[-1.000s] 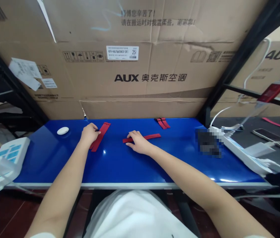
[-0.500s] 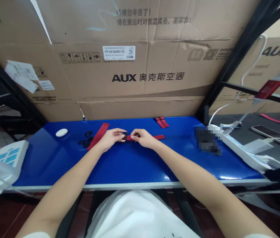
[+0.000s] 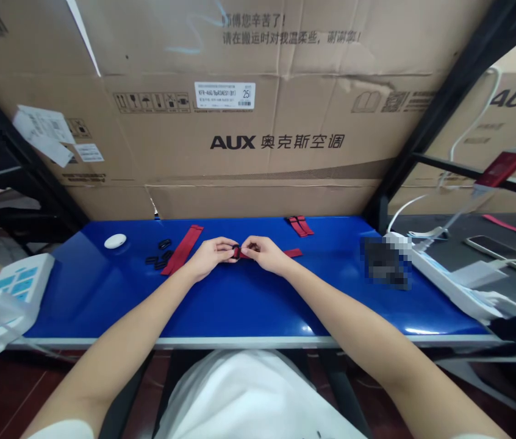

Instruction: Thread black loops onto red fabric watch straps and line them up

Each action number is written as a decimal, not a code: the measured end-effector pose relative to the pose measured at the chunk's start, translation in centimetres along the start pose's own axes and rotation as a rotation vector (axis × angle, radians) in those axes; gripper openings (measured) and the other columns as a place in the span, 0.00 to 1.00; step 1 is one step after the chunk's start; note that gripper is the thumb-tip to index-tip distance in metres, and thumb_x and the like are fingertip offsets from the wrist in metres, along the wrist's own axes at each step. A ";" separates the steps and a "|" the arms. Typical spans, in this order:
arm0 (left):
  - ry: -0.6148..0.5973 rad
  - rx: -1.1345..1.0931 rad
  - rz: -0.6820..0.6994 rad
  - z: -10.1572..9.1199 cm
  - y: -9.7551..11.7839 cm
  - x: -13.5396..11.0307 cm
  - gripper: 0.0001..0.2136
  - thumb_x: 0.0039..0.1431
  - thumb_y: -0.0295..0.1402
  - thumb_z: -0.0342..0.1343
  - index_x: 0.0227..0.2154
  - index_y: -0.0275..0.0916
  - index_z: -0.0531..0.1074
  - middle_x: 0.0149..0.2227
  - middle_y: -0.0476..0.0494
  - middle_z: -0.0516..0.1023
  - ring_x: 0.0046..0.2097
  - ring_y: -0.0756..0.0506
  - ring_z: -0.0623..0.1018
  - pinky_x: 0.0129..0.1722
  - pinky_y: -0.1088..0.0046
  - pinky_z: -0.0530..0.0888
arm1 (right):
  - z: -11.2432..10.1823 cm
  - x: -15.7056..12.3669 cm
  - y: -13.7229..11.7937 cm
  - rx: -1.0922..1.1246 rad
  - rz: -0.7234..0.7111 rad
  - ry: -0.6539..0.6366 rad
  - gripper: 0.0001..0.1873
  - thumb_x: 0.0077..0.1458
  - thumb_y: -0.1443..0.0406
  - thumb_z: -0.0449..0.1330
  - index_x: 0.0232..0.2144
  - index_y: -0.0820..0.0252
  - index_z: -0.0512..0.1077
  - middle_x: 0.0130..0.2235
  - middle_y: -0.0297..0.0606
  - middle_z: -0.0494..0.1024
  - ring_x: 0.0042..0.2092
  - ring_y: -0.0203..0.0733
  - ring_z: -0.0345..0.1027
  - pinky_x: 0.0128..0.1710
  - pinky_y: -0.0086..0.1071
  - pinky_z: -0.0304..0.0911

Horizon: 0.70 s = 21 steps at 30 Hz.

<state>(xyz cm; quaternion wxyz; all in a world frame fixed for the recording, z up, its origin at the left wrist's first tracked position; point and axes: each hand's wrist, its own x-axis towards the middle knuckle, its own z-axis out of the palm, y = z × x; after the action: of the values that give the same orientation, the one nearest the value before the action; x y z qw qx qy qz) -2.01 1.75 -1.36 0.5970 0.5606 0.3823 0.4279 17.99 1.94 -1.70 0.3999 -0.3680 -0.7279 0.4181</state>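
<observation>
Over the middle of the blue table (image 3: 258,305), my left hand (image 3: 212,256) is closed on a small black buckle (image 3: 236,250). My right hand (image 3: 262,251) pinches a red strap (image 3: 293,252) close beside the buckle, and the strap's tail sticks out to the right behind that hand. Red webbing shows within the buckle's frame; fingers hide how it is threaded. Left of my hands lie more red straps (image 3: 183,249) and several loose black buckles (image 3: 159,258). Farther back, a folded red strap with a black buckle (image 3: 300,225) rests on the table.
A round white object (image 3: 114,241) lies at the back left. A white power strip (image 3: 17,299) stands at the left edge, another power strip (image 3: 450,280) with cables at the right. Behind the table rises a cardboard sheet (image 3: 258,164), flanked by black frame posts.
My hands have come closer together. The buckle has moved slightly right to the strap, and red webbing now shows in its frame.
</observation>
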 end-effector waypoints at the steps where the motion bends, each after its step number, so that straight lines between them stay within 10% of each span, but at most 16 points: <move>1: 0.004 -0.017 -0.008 0.1 0.0 0.0 0.20 0.41 0.33 0.72 0.37 0.33 0.73 0.31 0.44 0.80 0.33 0.45 0.81 0.43 0.61 0.78 | 0.2 0.0 0.1 0.038 -0.003 0.015 0.09 0.52 0.60 0.58 0.33 0.60 0.69 0.31 0.34 0.70 0.31 0.36 0.61 0.34 0.31 0.59; 5: -0.015 -0.050 -0.036 0.8 -0.2 -0.2 0.19 0.40 0.31 0.72 0.35 0.34 0.70 0.32 0.44 0.80 0.36 0.45 0.82 0.45 0.61 0.77 | 0.8 0.0 0.3 0.083 -0.023 0.038 0.17 0.51 0.63 0.59 0.45 0.56 0.65 0.43 0.37 0.67 0.36 0.36 0.61 0.38 0.32 0.61; 11: -0.061 0.060 -0.085 0.8 0.8 -0.5 0.18 0.42 0.31 0.71 0.36 0.33 0.73 0.36 0.41 0.80 0.38 0.44 0.81 0.47 0.60 0.76 | 0.6 0.3 0.4 -0.118 -0.130 0.061 0.07 0.54 0.60 0.59 0.29 0.58 0.69 0.38 0.38 0.69 0.45 0.43 0.61 0.48 0.37 0.57; 14: 0.038 0.358 -0.027 -2.2 3.1 -1.0 0.15 0.46 0.35 0.69 0.36 0.33 0.76 0.34 0.40 0.80 0.36 0.43 0.80 0.41 0.62 0.77 | 0.1 0.3 0.2 0.012 -0.047 0.145 0.09 0.54 0.58 0.58 0.30 0.58 0.67 0.36 0.35 0.70 0.38 0.40 0.63 0.43 0.35 0.58; 18: 0.593 0.945 -0.013 -8.9 5.8 -2.2 0.09 0.46 0.33 0.69 0.25 0.35 0.75 0.26 0.42 0.77 0.37 0.40 0.77 0.39 0.66 0.72 | -0.4 0.3 0.2 0.144 0.039 0.208 0.12 0.54 0.56 0.58 0.29 0.58 0.65 0.27 0.30 0.67 0.29 0.36 0.58 0.33 0.31 0.55; 21: 0.616 0.961 -0.130 -13.0 5.9 -2.4 0.14 0.40 0.28 0.71 0.15 0.35 0.68 0.14 0.48 0.65 0.34 0.39 0.75 0.36 0.67 0.70 | -0.2 0.3 0.2 0.152 0.047 0.220 0.12 0.53 0.55 0.59 0.29 0.58 0.65 0.28 0.31 0.69 0.30 0.36 0.60 0.34 0.31 0.56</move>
<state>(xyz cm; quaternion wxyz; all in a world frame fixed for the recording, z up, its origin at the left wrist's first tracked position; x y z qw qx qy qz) -15.47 3.95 3.46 0.1614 0.5939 0.7238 0.3119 18.12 2.38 -1.75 0.4942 -0.3973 -0.6370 0.4383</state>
